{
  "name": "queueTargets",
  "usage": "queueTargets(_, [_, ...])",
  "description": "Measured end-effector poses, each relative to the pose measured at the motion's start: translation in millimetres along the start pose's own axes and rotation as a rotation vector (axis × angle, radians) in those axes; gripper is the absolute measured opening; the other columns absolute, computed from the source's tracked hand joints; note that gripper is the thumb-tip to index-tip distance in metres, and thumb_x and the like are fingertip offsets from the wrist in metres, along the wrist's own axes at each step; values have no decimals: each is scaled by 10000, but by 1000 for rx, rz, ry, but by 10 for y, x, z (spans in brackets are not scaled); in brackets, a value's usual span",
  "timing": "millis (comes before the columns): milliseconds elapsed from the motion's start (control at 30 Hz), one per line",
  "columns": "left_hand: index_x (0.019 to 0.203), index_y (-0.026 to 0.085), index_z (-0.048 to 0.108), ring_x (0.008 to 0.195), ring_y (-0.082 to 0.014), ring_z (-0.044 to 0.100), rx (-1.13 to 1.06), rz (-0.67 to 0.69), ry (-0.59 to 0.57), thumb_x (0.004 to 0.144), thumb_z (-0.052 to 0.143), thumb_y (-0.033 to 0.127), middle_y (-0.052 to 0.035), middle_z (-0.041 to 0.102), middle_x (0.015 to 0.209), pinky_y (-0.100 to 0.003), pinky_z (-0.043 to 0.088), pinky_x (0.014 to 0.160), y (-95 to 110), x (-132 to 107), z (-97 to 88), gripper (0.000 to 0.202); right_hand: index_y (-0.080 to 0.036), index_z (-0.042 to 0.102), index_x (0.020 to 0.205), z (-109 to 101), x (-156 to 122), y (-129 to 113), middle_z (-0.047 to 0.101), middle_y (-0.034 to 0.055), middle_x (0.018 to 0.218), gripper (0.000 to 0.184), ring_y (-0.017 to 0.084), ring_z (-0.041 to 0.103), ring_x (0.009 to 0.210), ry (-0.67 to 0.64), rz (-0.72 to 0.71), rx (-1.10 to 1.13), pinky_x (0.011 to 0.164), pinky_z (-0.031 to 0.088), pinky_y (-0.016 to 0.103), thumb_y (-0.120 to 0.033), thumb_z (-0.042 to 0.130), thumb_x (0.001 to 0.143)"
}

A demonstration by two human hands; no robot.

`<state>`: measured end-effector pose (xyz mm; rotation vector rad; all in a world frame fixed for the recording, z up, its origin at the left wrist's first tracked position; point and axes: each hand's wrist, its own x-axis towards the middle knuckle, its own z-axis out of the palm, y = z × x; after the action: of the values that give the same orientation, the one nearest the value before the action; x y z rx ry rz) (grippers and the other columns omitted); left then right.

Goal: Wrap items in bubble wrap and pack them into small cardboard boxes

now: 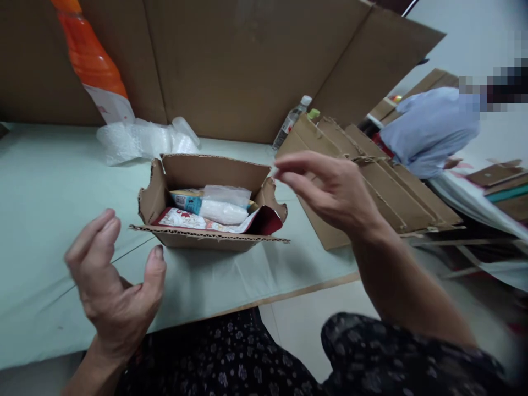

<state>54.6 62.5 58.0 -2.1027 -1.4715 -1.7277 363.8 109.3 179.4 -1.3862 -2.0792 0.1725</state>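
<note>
Nearest us was the dark flowered clothing (243, 357) we wore, below the desk's near edge. Our left hand (117, 280) hovered over the near left of the desk (45, 258), open and empty, its thumb well apart from the bent fingers. The small open box (210, 241) stood just beyond it and to its right, apart from the thumb tip.

Our right hand (334, 192) reached in from the right, its fingers and thumb at the box's far right corner. The tips came close together there, and we could not tell whether they touched the cardboard or pinched anything. So the box sat between our two hands, nearer the right fingertips.

Inside it, a red-and-white packet (185, 220) lay on the near side, with a bubble-wrapped bundle (225, 206) and a blue packet (187, 202) beyond.

Farther right stood a larger cardboard box (317, 212). Behind the small box, to the left, lay loose bubble wrap (152, 140), in front of an orange bottle (93, 60); a clear bottle (291, 121) stood far right. A tall cardboard panel (243, 71) rose behind these. Far right, another person in a pale blue shirt (433, 126) bent forward.
</note>
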Motion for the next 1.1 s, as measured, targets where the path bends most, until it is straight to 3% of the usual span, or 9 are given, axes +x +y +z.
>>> queueTargets(100, [1524,293,457,1379,-332,521,-125,-320,-139,858,740,250,-107,518,1515,-567,409,1182,-193,-229,72,725,-218,728,1026,96,-648,304,766,41,888,186,194,716,805,142,243,111,771,578,332,-361,642,945])
queueTargets(200, [1466,287,487,1373,-309,527,-292,-519,-226,884,717,330,-106,523,1501,-534,432,1164,-315,-385,209,627,-208,705,1080,533,-1065,490,766,78,974,325,226,707,810,-15,336,168,767,591,367,-465,688,882])
queueTargets(367, [1324,234,560,1251,-278,613,-496,-680,-298,879,694,390,-116,609,1365,-449,513,1067,-352,-296,483,490,-188,688,1046,1106,-1018,423,748,135,1030,443,289,696,887,-116,353,219,776,583,403,-597,637,885])
queueTargets(533, [1373,202,527,1237,-294,621,-531,-719,-246,854,685,397,-144,631,1338,-474,517,1063,-266,-229,643,577,-176,692,902,1121,-863,451,743,126,906,482,295,676,807,-107,414,177,709,539,395,-652,621,870])
queueTargets(600, [1387,210,532,1261,-301,611,-484,-715,-234,852,693,400,-143,643,1327,-488,501,1089,-227,-332,558,590,-176,689,900,1126,-839,423,743,117,911,467,295,679,826,-101,418,216,731,543,397,-637,621,880])
queueTargets(700, [1409,226,524,1254,-303,621,-360,-723,-164,855,710,399,-141,656,1309,-496,492,1104,-245,-569,218,609,-178,682,1003,1293,-658,241,735,125,1040,451,310,685,950,-84,329,332,817,567,421,-608,660,869])
queueTargets(900, [1325,241,562,1159,-306,661,40,-790,64,828,747,419,-108,676,1182,-533,487,1101,-471,-820,-569,559,-189,631,1208,2066,192,-190,680,128,1236,542,306,639,1122,-328,-3,613,977,536,463,-584,716,847])
queueTargets(1000, [1244,215,583,1073,-316,683,131,-870,74,805,751,497,-113,682,1097,-558,516,1047,-565,-835,-719,548,-182,613,1218,2259,375,-255,678,127,1210,556,297,636,1084,-354,-36,623,960,534,472,-596,700,856])
queueTargets(1100, [1300,233,546,1126,-317,671,98,-833,34,765,788,517,-130,662,1188,-537,521,1050,-736,-836,-797,653,-202,602,1268,2214,313,-232,672,118,1213,519,283,642,1059,-355,2,576,898,558,450,-554,676,894])
